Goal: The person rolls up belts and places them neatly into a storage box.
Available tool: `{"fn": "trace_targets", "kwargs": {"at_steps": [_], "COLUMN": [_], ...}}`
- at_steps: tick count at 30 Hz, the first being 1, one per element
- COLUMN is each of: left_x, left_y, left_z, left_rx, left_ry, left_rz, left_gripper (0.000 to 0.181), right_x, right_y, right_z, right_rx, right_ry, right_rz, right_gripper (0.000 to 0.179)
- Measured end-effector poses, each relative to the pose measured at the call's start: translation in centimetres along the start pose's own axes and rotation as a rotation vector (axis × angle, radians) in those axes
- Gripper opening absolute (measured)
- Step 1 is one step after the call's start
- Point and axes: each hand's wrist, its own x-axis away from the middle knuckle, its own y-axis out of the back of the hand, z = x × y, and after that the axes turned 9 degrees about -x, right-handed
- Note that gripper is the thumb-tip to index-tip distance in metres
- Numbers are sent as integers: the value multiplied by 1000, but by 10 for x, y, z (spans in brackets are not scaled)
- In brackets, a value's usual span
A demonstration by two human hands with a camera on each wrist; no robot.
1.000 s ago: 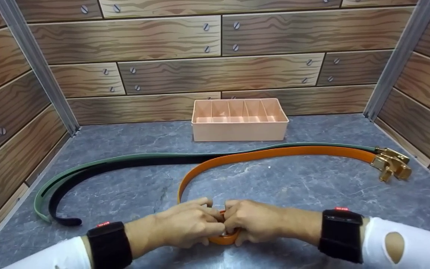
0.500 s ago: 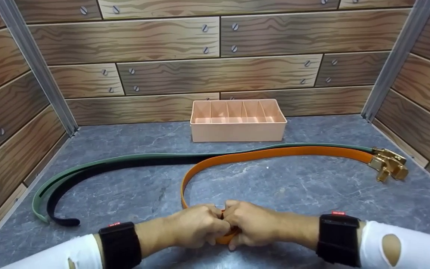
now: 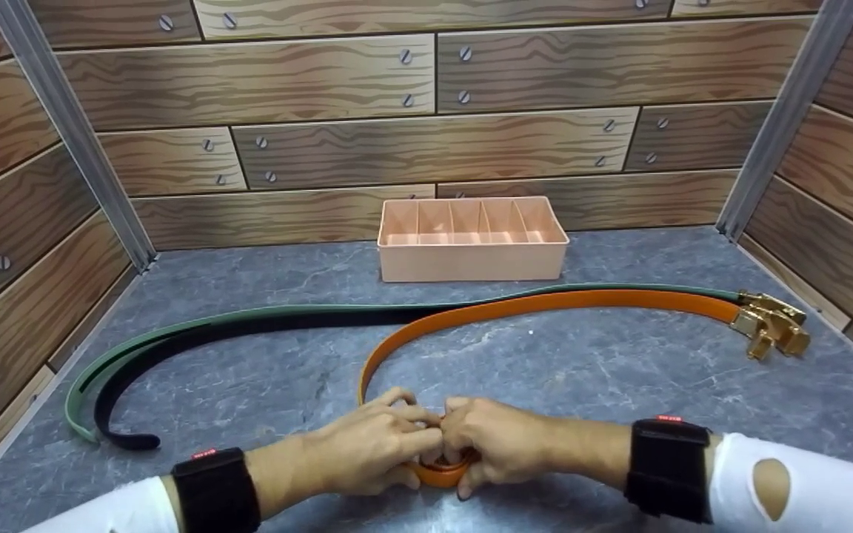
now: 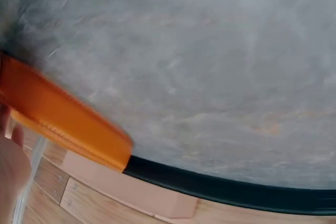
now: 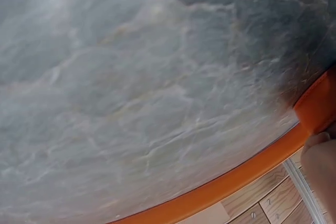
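An orange belt (image 3: 597,299) runs from gold buckles at the right and curves back toward the front, where its end is rolled into a small coil. At the coil's left side my left hand (image 3: 375,448) holds the roll with bent fingers and a thumb low on it. My right hand (image 3: 500,440) grips the roll from the right, fingers curled into it. The hands touch and hide much of the coil. In the left wrist view the orange belt (image 4: 68,119) lies beside a fingertip; in the right wrist view the orange belt (image 5: 220,187) leads to the hand.
Behind the orange belt lie a green belt (image 3: 167,326) and a black belt (image 3: 308,318), bending forward at the left. Gold buckles (image 3: 771,326) are bunched at the right. A pink divided box (image 3: 472,263) stands at the back, near the wood-patterned wall (image 3: 338,81).
My left hand closed in on the coil and turned toward the right hand, then drew back left with its fingers more spread. The right hand stays about in place on the coil.
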Motion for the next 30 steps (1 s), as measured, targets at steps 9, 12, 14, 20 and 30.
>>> {"fn": "trace_targets", "kwargs": {"at_steps": [9, 12, 14, 20, 30], "left_x": [-5, -5, -5, -4, -1], "left_y": [-5, -4, -3, 1, -3], "left_z": [-6, -5, -4, -2, 2], "left_rx": [-105, -144, -164, -114, -12], "left_ry": [70, 53, 33, -41, -61], "left_rz": [-35, -37, -30, 53, -22], "left_gripper": [47, 46, 43, 31, 30], "right_x": [3, -2, -6, -20, -14], "right_y": [20, 26, 27, 22, 12], "right_z": [-8, -11, -13, -20, -19], "right_rx": [-203, -260, -258, -129, 192], "right_ry": [-190, -332, -363, -189, 155], "right_rz": [-28, -37, -6, 37, -145], "right_gripper": [17, 20, 24, 15, 17]}}
